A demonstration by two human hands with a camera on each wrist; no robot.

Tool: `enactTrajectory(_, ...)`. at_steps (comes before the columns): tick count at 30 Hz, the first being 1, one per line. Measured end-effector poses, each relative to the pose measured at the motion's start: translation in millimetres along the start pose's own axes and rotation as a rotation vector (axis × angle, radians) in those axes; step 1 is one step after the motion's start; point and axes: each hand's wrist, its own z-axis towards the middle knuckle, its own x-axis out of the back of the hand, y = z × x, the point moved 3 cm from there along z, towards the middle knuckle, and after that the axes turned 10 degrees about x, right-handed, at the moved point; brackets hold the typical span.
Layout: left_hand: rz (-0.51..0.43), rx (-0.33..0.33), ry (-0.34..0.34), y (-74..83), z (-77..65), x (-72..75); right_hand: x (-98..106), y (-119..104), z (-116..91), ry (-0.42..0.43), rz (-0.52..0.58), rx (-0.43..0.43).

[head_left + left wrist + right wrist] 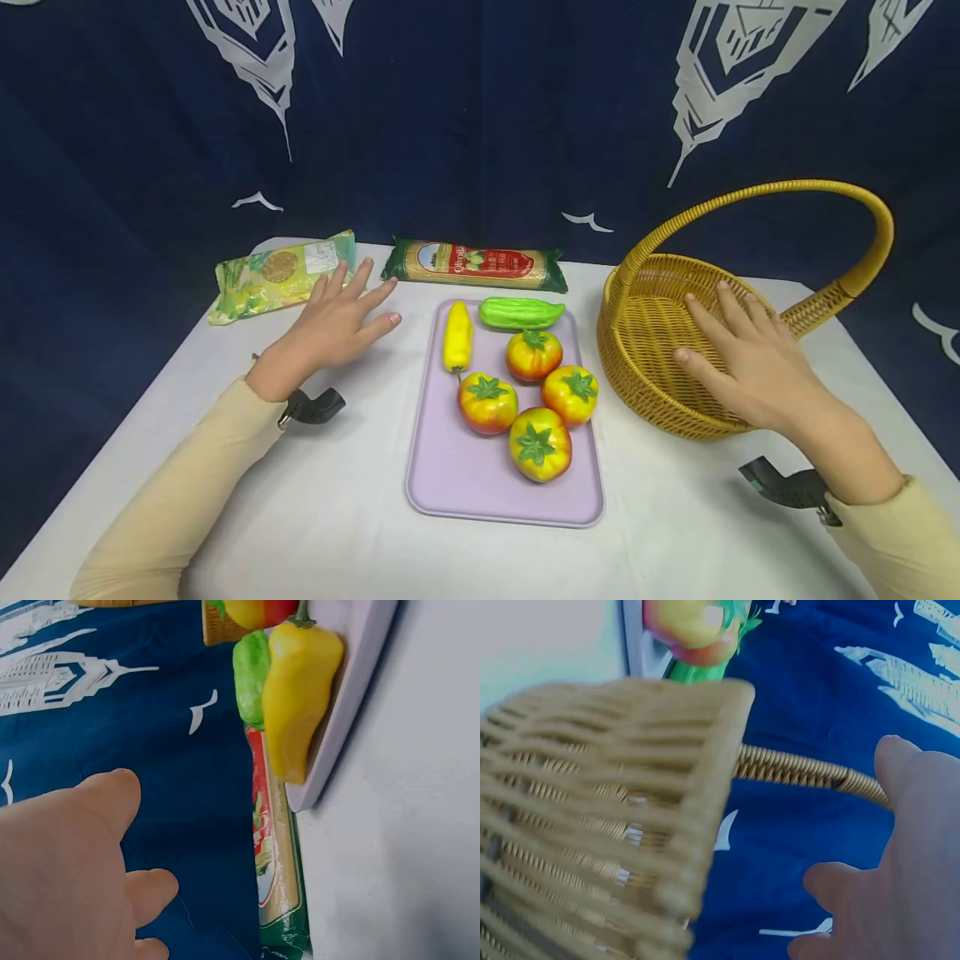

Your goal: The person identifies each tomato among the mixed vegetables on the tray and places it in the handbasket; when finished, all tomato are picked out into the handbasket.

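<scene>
My left hand (pixel 335 321) hovers with fingers spread, left of the lilac tray (pixel 480 492) and overlapping the edge of a green-yellow food packet (pixel 281 273). Over the wicker basket (pixel 660 400) at the right is my right hand (pixel 750 362), its fingers spread and nothing in its grasp. On the tray lie a yellow pepper (pixel 458 337), a green bumpy vegetable (pixel 521 313) and several yellow-red tomatoes (pixel 540 444) with green leafy tops. The left wrist view shows the yellow pepper (pixel 300 697) close to the tray's edge; the basket's woven side (pixel 607 795) fills much of the right wrist view.
Behind the tray lies a pack of pasta (pixel 476 265) with green ends and a red label. The basket's tall arched handle (pixel 780 187) rises toward the back right. A dark blue curtain (pixel 465 125) with white drawings hangs behind the white table (pixel 337 517).
</scene>
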Motion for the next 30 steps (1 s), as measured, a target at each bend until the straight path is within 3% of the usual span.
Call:
enactTrajectory(13,0.006,-0.102,-0.007,10.1,-13.5,-5.5,-2,-40,-4,0.000,0.069,0.114)
enactTrajectory(21,-0.010,-0.163,-0.036,17.1,-22.0,-18.6,-8,-62,-4,0.015,0.151,0.191)
enactTrajectory(30,-0.034,-0.204,-0.058,21.1,-28.0,-34.6,-17,-82,1,0.066,0.163,0.310)
